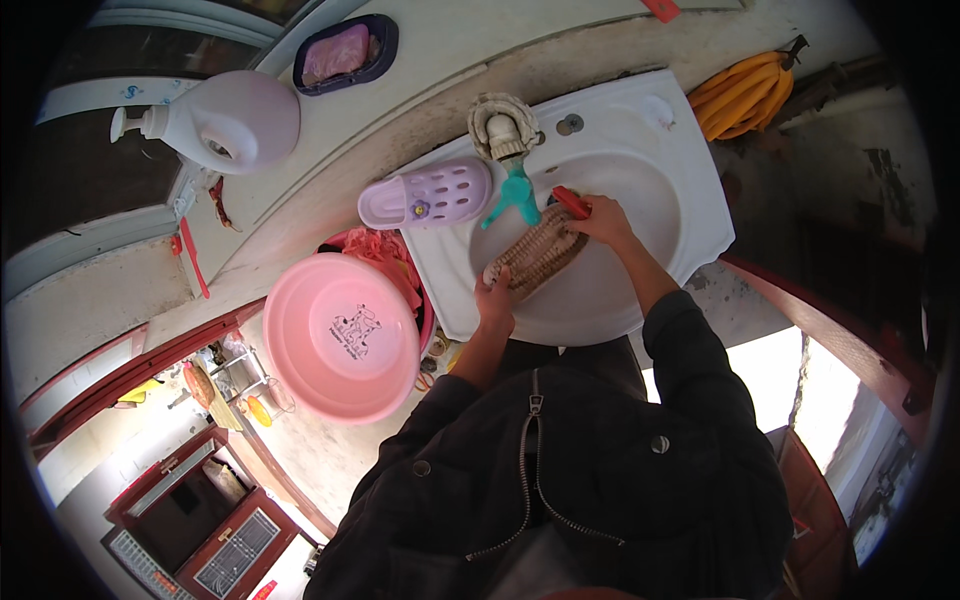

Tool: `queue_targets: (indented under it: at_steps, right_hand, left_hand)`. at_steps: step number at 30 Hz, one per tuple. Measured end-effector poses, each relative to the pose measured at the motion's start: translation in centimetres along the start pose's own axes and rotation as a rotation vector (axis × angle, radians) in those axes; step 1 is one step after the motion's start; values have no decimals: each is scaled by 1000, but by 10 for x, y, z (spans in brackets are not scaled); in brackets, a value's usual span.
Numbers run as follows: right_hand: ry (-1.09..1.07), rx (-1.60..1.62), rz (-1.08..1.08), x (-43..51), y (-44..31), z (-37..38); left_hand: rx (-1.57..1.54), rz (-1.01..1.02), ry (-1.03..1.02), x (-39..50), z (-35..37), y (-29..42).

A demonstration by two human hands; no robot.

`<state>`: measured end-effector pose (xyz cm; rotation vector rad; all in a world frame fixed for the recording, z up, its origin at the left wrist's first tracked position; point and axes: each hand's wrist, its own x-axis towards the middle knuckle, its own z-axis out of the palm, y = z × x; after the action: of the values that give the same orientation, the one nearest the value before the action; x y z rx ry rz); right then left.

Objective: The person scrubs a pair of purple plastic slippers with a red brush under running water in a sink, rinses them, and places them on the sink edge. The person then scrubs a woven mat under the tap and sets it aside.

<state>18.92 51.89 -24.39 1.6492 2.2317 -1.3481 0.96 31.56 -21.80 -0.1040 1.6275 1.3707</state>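
A clog lies slanted over the white washbasin, its ribbed, brown-stained sole facing up. My left hand grips its near left end, thumb on top of the sole. In my right hand is a red brush, held at the clog's far right end; its bristles are hidden. A lavender clog with a small flower charm rests on the basin's left rim. Just beyond the clog in my hands is the tap's teal handle.
Left of the basin, a pink plastic basin sits over a tub of red cloth. A detergent jug and a soap dish stand on the ledge, near a red toothbrush-like stick. An orange hose bundle hangs at right.
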Motion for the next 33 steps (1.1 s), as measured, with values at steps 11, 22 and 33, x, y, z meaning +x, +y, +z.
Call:
queue_targets:
  at_steps: [11, 22, 33]
  right_hand:
    - [16, -238, 65, 7, -27, 15]
    - [101, -169, 80, -64, -25, 34]
    - [118, -156, -217, -109, -66, 48]
  left_hand:
    - [33, 12, -1, -1, 1, -3]
    - [-363, -217, -263, 13, 5, 16]
    - [-365, -279, -203, 22, 5, 1]
